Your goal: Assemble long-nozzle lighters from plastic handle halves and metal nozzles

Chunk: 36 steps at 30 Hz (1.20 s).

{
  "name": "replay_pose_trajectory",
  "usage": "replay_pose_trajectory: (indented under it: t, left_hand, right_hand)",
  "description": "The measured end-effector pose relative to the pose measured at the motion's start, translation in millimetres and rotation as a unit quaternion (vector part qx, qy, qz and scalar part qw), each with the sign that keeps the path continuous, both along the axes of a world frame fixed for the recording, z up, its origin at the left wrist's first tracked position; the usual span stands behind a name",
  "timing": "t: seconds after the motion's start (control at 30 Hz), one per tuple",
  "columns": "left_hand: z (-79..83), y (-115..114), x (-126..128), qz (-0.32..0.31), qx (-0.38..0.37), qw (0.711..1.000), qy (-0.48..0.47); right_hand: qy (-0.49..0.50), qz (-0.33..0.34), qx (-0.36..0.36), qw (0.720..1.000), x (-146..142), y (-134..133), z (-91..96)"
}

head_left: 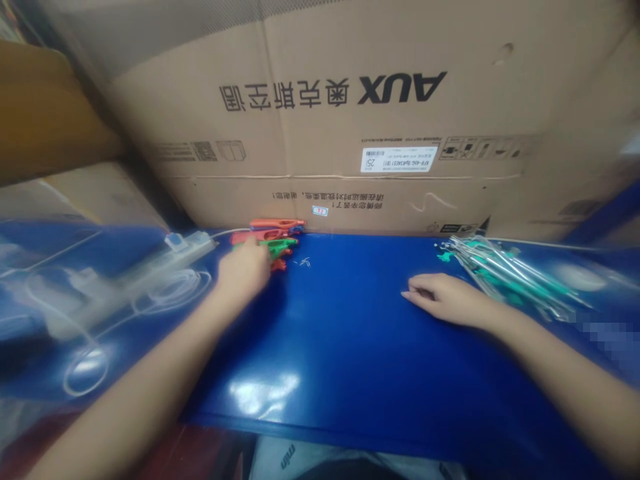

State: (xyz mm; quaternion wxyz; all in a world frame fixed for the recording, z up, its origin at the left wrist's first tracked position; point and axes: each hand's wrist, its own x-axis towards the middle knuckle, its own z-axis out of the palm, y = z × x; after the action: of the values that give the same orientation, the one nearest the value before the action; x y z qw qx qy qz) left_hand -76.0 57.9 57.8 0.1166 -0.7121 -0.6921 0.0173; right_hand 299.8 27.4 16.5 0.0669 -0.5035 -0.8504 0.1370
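Note:
My left hand [245, 267] reaches into a small pile at the back of the blue table. Its curled fingers are closed around a green plastic piece [283, 249], though the fingertips are hidden from me. Around it lie orange-red plastic pieces [277, 225], long and narrow, with an oval opening in the top one. Just right of the pile are several tiny pale slivers [304, 262]. My right hand [440, 298] hovers or rests over the table's right side, thumb and fingers curled together, with nothing visible in them. Beyond it lies a bundle of clear, shiny sticks with teal parts [510, 273].
A large cardboard box [320, 153] with upside-down print stands along the back of the blue table [345, 353]. On the left are a white power strip [145, 280] and a coiled white cable [175, 287]. A blurred white round object [583, 275] sits far right.

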Motion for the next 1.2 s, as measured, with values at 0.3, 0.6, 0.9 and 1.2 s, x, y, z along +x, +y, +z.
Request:
replay_pose_trajectory:
  t: [0.3, 0.6, 0.9, 1.2]
  left_hand:
    - [-18.5, -35, 46, -0.358, 0.065, 0.917, -0.162]
    - [-60.3, -46, 76, -0.471, -0.063, 0.811, -0.341]
    - [-64.2, -22, 61, -0.415, -0.081, 0.816, -0.395]
    - [-66.7, -15, 58, -0.374, -0.083, 0.824, -0.417]
  right_hand:
    - [0.091, 0.043, 0.133, 0.986, -18, -17, 10.7]
    - [0.119, 0.194, 0.016, 0.974, -45, -32, -0.8]
    - [0.094, 0.159, 0.033, 0.982, -27, -20, 2.7]
    - [0.060, 0.138, 0.105, 0.983, -23, -16, 3.4]
